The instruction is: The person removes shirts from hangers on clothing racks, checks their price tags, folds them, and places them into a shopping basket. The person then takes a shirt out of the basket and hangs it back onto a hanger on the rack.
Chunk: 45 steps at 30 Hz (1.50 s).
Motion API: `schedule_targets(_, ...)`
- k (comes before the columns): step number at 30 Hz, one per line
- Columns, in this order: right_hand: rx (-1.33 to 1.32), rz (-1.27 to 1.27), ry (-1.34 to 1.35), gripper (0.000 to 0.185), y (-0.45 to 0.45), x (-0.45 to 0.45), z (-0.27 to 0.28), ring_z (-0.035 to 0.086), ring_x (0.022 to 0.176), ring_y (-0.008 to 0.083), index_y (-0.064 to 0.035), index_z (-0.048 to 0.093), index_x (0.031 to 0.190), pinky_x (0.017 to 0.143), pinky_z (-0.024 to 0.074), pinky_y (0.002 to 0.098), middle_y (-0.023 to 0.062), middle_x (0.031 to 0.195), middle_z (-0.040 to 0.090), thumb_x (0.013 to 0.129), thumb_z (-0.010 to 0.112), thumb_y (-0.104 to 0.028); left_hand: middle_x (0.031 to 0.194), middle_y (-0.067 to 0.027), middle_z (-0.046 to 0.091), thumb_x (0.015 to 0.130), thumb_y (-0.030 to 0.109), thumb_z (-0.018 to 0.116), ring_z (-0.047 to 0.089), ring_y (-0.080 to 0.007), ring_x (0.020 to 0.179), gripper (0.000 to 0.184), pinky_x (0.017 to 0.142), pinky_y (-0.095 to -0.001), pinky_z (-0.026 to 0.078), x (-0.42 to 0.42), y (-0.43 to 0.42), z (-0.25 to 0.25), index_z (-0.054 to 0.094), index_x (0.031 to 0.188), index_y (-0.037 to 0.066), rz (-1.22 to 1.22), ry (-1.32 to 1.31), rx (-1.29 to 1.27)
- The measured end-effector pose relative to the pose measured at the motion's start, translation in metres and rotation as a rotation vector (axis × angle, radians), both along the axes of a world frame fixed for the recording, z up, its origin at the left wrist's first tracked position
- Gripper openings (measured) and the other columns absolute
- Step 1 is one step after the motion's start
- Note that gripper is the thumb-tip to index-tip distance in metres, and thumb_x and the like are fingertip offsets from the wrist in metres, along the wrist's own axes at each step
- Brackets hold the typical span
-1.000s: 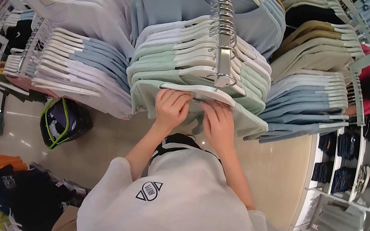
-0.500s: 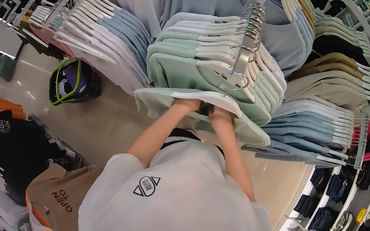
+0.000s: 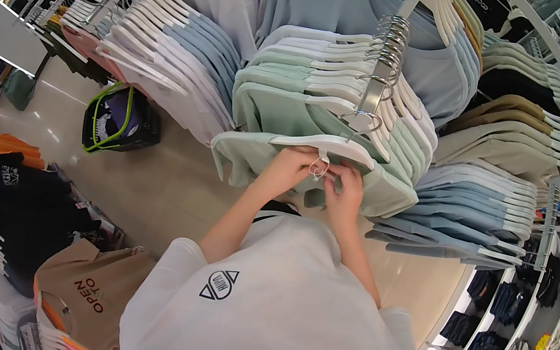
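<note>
A light green shirt (image 3: 242, 155) hangs on a white hanger (image 3: 330, 144) at the front end of the metal rack arm (image 3: 377, 91). My left hand (image 3: 292, 167) is closed at the shirt's neckline, just below the hanger. Close to its right, my right hand (image 3: 345, 186) is closed too, fingers bent. Between the two hands is a small white tag with a thin loop (image 3: 318, 165), pinched by my fingers. Behind this shirt, more green and white shirts (image 3: 290, 72) hang in a row.
Blue shirts (image 3: 470, 201) hang to the right, white and blue ones (image 3: 190, 47) to the left. A black basket with green handles (image 3: 122, 121) stands on the floor (image 3: 143, 188). Folded dark clothes (image 3: 485, 349) fill shelves at the lower right. Brown shirt (image 3: 96, 285) lower left.
My hands have come out from inside the neckline, and the white tag and loop now show between them. The view has shifted, so the rack sits further right.
</note>
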State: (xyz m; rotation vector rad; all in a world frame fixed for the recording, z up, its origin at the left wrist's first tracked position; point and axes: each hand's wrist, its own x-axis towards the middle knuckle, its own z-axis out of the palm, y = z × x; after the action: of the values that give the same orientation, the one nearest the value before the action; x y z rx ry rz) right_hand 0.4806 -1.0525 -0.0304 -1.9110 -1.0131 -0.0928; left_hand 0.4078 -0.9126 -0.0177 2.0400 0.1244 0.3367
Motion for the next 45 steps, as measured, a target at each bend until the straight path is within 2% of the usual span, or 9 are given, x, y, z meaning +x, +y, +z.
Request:
schedule_targets(3,0.243,0.067,-0.067,0.024,-0.011,0.000,0.006,0.056,0.073,0.0239,-0.0004,0.053,0.088,0.066,0.0449,0.0318,0.0103,0.076,0.058,0.066,0.059,0.004,0.082,-0.0079,0.059,0.073,0.000,0.055,0.056,-0.0161,0.069,0.014,0.062,-0.0244,0.044,-0.013,-0.010,-0.001,0.060,0.086,0.002,0.082,-0.271,-0.070)
schedule_targets(4,0.242,0.066,-0.065,0.024,-0.014,-0.004,0.008,0.056,0.073,0.0239,-0.0004,0.053,0.088,0.066,0.0449,0.0318,0.0103,0.076,0.058,0.066,0.059,0.004,0.082,-0.0079,0.059,0.073,0.000,0.055,0.056,-0.0161,0.069,0.014,0.062,-0.0244,0.044,-0.016,-0.013,0.001,0.060,0.086,0.002,0.081,-0.269,-0.071)
schedule_targets(6,0.269,0.020,0.278,0.012,-0.016,-0.012,0.014,0.055,0.060,0.0119,0.0004,0.052,0.084,0.053,0.0427,0.0220,0.0068,0.069,0.058,0.073,0.057,0.002,0.075,-0.0060,0.060,0.077,0.005,0.055,0.055,-0.0102,0.066,0.011,0.058,-0.0220,0.043,-0.020,-0.019,0.011,0.059,0.086,0.000,0.138,-0.265,-0.440)
schedule_targets(7,0.268,0.021,0.279,0.012,-0.015,-0.014,0.021,0.055,0.060,0.0119,0.0004,0.052,0.084,0.053,0.0427,0.0220,0.0068,0.069,0.058,0.073,0.057,0.002,0.075,-0.0060,0.060,0.077,0.005,0.055,0.055,-0.0102,0.066,0.011,0.058,-0.0220,0.043,-0.020,-0.021,0.019,0.059,0.086,0.000,0.139,-0.264,-0.440)
schedule_targets(9,0.374,0.106,0.875,0.005,-0.014,-0.020,0.039,0.049,0.052,0.0027,-0.0012,0.051,0.079,0.045,0.0362,0.0162,0.0032,0.066,0.058,0.079,0.054,-0.005,0.077,-0.0066,0.061,0.081,0.008,0.051,0.053,-0.0062,0.064,0.015,0.057,-0.0188,0.043,-0.019,-0.023,0.037,0.058,0.091,0.000,0.198,-0.158,-0.683)
schedule_targets(12,0.412,0.164,1.047,0.007,-0.016,-0.019,0.051,0.045,0.050,0.0004,-0.0030,0.050,0.077,0.043,0.0327,0.0149,0.0012,0.065,0.057,0.081,0.052,-0.008,0.081,-0.0093,0.061,0.083,0.009,0.047,0.056,-0.0082,0.069,0.020,0.060,-0.0190,0.045,-0.024,-0.022,0.049,0.053,0.100,0.000,0.136,-0.091,-0.753)
schedule_targets(16,0.425,0.161,1.095,0.011,-0.014,-0.020,0.052,0.043,0.049,0.0000,-0.0042,0.049,0.075,0.043,0.0315,0.0149,-0.0016,0.061,0.054,0.083,0.050,-0.012,0.088,-0.0124,0.060,0.084,0.007,0.045,0.058,-0.0119,0.077,0.022,0.066,-0.0217,0.047,-0.031,-0.026,0.057,0.049,0.104,0.000,0.109,-0.074,-0.814)
schedule_targets(21,0.453,0.196,1.232,0.013,-0.015,-0.018,0.054,0.039,0.049,-0.0012,-0.0069,0.048,0.073,0.044,0.0293,0.0146,-0.0051,0.058,0.049,0.083,0.049,-0.014,0.092,-0.0107,0.059,0.084,0.007,0.044,0.057,-0.0102,0.078,0.024,0.065,-0.0203,0.046,-0.035,-0.031,0.063,0.048,0.107,0.001,0.122,-0.096,-0.856)
schedule_targets(45,0.497,0.214,1.221,0.012,-0.016,-0.022,0.059,0.041,0.052,-0.0007,-0.0063,0.047,0.075,0.046,0.0309,0.0144,-0.0032,0.062,0.052,0.084,0.049,-0.014,0.090,-0.0087,0.058,0.081,0.003,0.046,0.057,-0.0094,0.077,0.024,0.063,-0.0196,0.046,-0.040,-0.038,0.069,0.048,0.105,0.000,0.135,-0.129,-0.797)
